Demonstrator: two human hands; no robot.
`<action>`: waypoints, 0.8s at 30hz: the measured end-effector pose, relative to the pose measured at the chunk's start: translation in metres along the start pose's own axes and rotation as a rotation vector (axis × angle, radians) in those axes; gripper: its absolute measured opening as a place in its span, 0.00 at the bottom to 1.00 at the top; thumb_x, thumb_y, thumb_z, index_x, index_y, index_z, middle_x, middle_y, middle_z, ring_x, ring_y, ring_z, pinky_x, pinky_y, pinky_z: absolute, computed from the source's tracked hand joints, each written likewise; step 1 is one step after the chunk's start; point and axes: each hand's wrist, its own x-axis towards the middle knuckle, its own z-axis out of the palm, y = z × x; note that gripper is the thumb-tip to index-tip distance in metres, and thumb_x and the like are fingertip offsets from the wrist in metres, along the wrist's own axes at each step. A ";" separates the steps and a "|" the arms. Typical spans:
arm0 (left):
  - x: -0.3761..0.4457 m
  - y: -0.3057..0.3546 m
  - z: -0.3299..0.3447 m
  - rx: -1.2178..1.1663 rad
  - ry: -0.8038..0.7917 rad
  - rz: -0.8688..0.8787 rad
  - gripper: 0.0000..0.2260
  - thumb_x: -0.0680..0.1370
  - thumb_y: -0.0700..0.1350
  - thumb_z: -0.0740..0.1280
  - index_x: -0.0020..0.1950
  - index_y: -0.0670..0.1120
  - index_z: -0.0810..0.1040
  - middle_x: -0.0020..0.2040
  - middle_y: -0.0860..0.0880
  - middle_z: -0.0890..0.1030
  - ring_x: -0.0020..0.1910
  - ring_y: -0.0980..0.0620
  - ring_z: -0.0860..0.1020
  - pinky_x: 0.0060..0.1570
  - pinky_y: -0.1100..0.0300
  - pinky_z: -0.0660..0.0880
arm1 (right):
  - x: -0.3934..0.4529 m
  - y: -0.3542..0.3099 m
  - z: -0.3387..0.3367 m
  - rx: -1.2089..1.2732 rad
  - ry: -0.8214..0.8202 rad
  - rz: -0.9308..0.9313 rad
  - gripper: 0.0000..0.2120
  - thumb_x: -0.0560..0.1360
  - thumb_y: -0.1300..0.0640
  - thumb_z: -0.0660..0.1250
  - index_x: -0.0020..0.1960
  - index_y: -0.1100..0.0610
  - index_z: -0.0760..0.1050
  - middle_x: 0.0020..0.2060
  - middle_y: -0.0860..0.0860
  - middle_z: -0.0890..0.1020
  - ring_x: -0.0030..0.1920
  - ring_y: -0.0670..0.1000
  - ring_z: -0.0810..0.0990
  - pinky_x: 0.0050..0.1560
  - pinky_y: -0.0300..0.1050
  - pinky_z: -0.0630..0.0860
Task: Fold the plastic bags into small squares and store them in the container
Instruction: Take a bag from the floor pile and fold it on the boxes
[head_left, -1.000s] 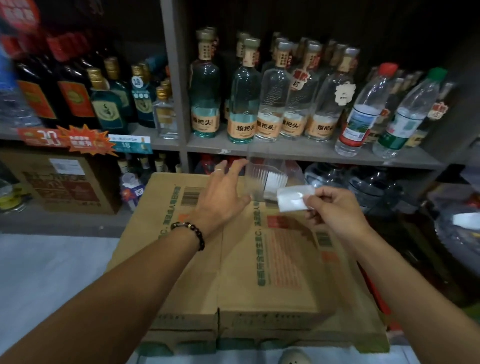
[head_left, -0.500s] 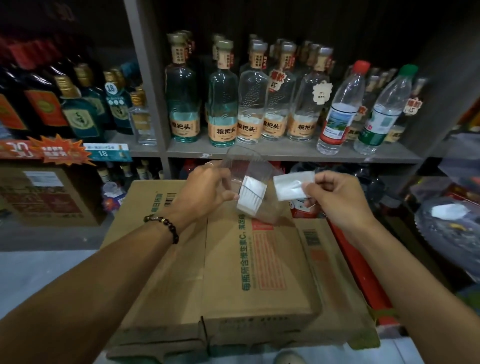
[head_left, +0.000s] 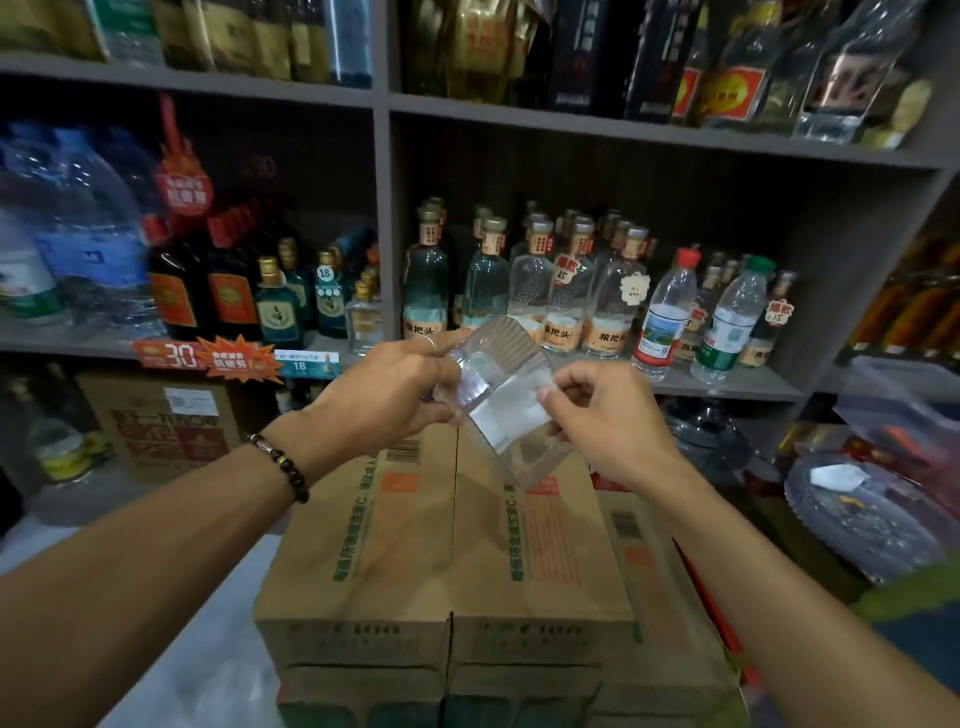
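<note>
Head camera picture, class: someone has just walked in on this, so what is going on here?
A person stands before shop shelves of bottles, working above stacked cardboard boxes. The left hand grips a clear plastic container, tilted. The right hand pinches a folded white plastic bag at the container, apparently slipping it in. Whether it is fully inside cannot be told.

Grey shelving unit (head_left: 382, 218) stocked with clear liquor bottles (head_left: 524, 291), dark bottles with red labels (head_left: 228, 291) and two water bottles, red-capped (head_left: 665, 317) and green-capped (head_left: 730, 322); shrink-wrapped large water jugs (head_left: 78, 244) at left; orange price tags (head_left: 208, 357) on the shelf edge; stacked cardboard cartons (head_left: 447, 561) in the foreground
</note>
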 end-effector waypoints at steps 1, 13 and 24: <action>-0.002 0.004 -0.006 0.011 0.006 0.011 0.10 0.71 0.49 0.76 0.39 0.46 0.79 0.66 0.43 0.77 0.61 0.46 0.78 0.55 0.49 0.77 | -0.002 -0.006 0.001 -0.029 0.023 -0.026 0.08 0.78 0.60 0.68 0.40 0.58 0.81 0.32 0.53 0.83 0.35 0.53 0.83 0.43 0.57 0.81; -0.010 0.031 -0.055 0.041 0.062 0.120 0.08 0.69 0.45 0.78 0.44 0.51 0.81 0.70 0.45 0.74 0.57 0.44 0.80 0.53 0.46 0.79 | -0.018 -0.034 -0.003 -0.485 0.087 -0.279 0.09 0.80 0.51 0.66 0.52 0.56 0.79 0.41 0.51 0.83 0.38 0.51 0.82 0.39 0.51 0.80; -0.003 0.047 -0.066 0.139 -0.044 0.172 0.10 0.70 0.48 0.77 0.41 0.56 0.76 0.61 0.50 0.78 0.50 0.51 0.78 0.46 0.60 0.69 | -0.041 -0.027 -0.015 -0.856 -0.383 -0.565 0.35 0.78 0.33 0.52 0.72 0.59 0.68 0.69 0.56 0.69 0.70 0.54 0.67 0.71 0.51 0.66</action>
